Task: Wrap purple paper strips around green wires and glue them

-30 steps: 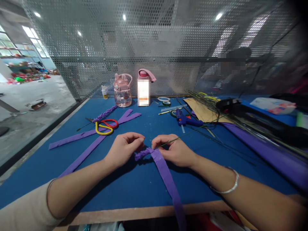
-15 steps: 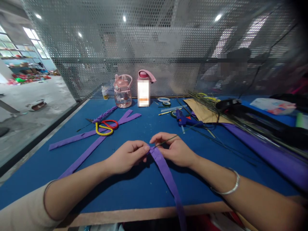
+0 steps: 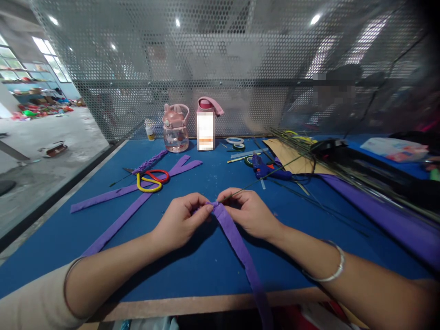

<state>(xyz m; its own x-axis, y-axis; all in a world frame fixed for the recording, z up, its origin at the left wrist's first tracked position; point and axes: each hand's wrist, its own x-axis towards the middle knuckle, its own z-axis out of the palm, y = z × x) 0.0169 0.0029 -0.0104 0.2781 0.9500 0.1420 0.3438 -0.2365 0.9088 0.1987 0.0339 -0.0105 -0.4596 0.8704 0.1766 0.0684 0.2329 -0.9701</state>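
Purple strip (image 3: 237, 240) | my left fingers (image 3: 205, 211), loose a second ago, now pinch beside its gathered top (image 3: 216, 206) | right fingers (image 3: 246, 204) hold the thin green stem (image 3: 252, 183) | join seems steadied

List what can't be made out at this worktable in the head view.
All in the head view:
- Upper end of the purple strip: mostly covered by the left hand.
- Its lower end: cut off by the bottom edge.
- What the right hand grips: its thumb tip is hidden behind the strip.
- Scissors: blades partly covered by the braided purple piece.
- Pink-topped bottle: body masked by pixelation.
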